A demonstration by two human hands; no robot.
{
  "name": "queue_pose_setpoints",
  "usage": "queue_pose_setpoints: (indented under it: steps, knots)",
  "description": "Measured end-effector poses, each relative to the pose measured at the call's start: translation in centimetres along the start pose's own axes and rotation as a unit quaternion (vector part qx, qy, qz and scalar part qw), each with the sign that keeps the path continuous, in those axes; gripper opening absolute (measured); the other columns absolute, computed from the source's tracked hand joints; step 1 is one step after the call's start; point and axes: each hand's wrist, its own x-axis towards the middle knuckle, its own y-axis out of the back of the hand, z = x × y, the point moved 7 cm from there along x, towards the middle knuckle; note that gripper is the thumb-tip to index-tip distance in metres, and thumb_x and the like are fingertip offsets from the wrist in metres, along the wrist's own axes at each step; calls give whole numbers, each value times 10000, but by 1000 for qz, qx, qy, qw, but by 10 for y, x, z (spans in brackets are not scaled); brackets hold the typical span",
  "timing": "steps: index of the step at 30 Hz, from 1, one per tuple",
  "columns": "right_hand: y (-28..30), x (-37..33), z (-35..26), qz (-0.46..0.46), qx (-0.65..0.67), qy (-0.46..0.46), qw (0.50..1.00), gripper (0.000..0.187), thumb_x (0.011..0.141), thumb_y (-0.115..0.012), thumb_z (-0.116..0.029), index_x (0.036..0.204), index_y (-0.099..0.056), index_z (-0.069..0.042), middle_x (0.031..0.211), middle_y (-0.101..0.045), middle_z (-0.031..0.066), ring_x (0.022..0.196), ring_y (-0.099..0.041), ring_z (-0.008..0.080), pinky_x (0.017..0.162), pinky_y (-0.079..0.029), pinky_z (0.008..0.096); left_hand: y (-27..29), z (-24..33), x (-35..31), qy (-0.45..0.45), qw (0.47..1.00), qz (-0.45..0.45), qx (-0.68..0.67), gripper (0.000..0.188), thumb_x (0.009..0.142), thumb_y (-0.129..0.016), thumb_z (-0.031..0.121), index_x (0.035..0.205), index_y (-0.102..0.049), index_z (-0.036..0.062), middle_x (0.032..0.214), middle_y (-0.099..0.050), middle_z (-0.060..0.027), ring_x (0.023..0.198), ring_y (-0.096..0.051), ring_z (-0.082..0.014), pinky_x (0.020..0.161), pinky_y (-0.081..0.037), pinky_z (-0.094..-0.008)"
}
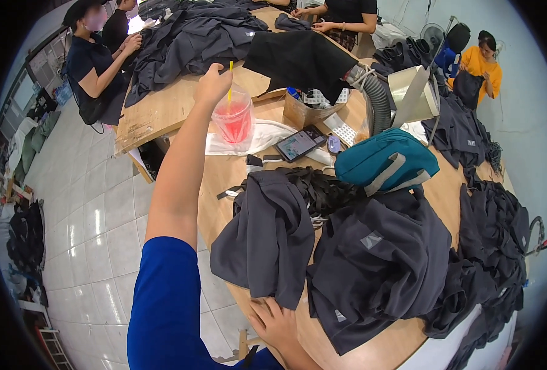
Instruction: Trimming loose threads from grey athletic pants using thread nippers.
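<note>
My left arm, in a blue sleeve, stretches far forward. My left hand (212,85) is closed, its fingertips at the yellow straw (230,69) of a clear plastic cup (234,123) with a red drink. The cup is over a white cloth (264,134) on the table. Low in the picture, my right hand (277,322) rests with fingers apart at the wooden table's edge, its fingertips touching the hem of a dark grey garment (272,231). To its right lies another dark grey garment (381,253), bunched up with small light patches.
A teal bag (384,159), a phone (301,143) and a cardboard box (310,112) sit beyond the garments. A grey flexible hose (377,98) rises behind. Dark garment piles (193,46) cover the far table and right side. Several other people work around the tables.
</note>
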Motion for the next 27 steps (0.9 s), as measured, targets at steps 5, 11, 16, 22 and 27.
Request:
queue_pose_setpoints:
  steps: [5,11,16,22,27]
  knots:
    - [-1,0,-1,-1,-4,3,1000,285,760,-672,-302,1024,-673,-196,1063,-552,25,929,-522,253,785,-422,353,9,16,-2,-1,932,62,356,622,779,-601,503,1312,-454,217,1211,-521,-167,1125,-473,-326,879,-377,-521]
    - [-4,-2,-1,7,16,14,1000,282,751,-674,-272,1015,-679,-173,1020,-546,48,902,-511,271,781,-406,377,-3,46,-19,-228,815,96,524,659,798,-625,434,1383,-366,279,1205,-444,-43,1119,-387,-189,898,-287,-449]
    - [1,1,-4,6,4,9,1000,277,765,-666,-268,1027,-673,-177,1051,-551,40,899,-514,264,783,-412,367,-26,30,-6,-310,802,-38,509,591,791,-655,308,1323,-423,194,1099,-553,-33,1096,-463,-174,918,-325,-397]
    - [0,1,-2,-9,19,2,1000,279,782,-656,-265,1048,-668,-185,1095,-560,31,908,-526,260,802,-420,363,-17,25,5,-362,820,-140,421,246,758,-681,216,969,-673,88,1023,-575,-70,984,-550,-265,845,-450,-426]
    - [1,4,2,11,40,-3,999,251,743,-670,-213,990,-678,-169,991,-569,27,864,-525,268,745,-408,361,-17,44,4,-233,872,-127,412,235,782,-663,277,913,-691,84,1066,-602,-96,1000,-583,-295,858,-463,-449]
